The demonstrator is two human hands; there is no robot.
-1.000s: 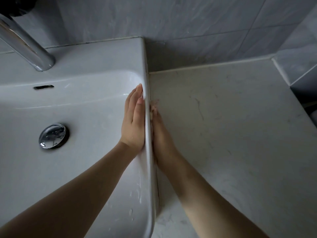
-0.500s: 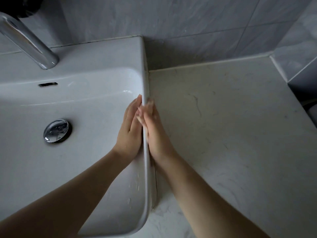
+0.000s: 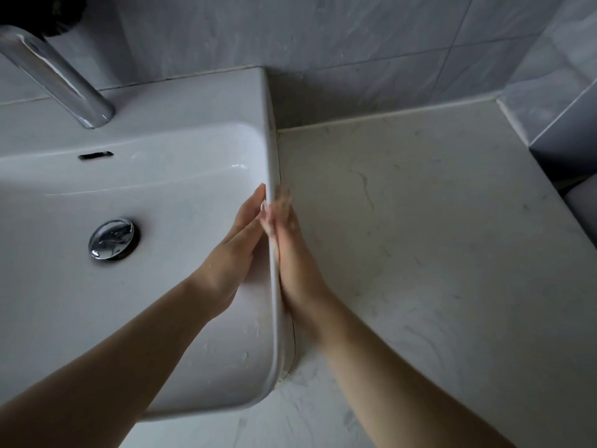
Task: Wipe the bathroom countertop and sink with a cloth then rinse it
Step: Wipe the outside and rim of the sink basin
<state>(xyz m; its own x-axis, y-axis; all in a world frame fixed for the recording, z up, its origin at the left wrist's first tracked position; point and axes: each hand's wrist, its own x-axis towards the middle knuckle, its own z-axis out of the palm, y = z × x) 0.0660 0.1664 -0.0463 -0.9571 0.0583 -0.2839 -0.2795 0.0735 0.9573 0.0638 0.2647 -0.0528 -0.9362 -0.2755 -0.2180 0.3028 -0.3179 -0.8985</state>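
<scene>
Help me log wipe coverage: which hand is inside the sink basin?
The left hand: it lies flat against the inside of the sink wall, while the right hand is outside it, over the countertop.

The 1 head-worn camera looks steeply down from close above the sink (image 3: pixel 64 302) and adjoining countertop (image 3: pixel 420 253).

A pale marble-patterned stone countertop (image 3: pixel 420 240) with thin grey veins is stretching away to the right of the right hand (image 3: pixel 292 257) and running on below its wrist. A white rectangular ceramic sink (image 3: pixel 181 101) is sitting directly on it, the thin side rim passing between the right hand and the left hand (image 3: pixel 234 257). Beyond the fingertips, the countertop is meeting a grey tiled wall (image 3: pixel 355 37) along a pale seam.
</scene>
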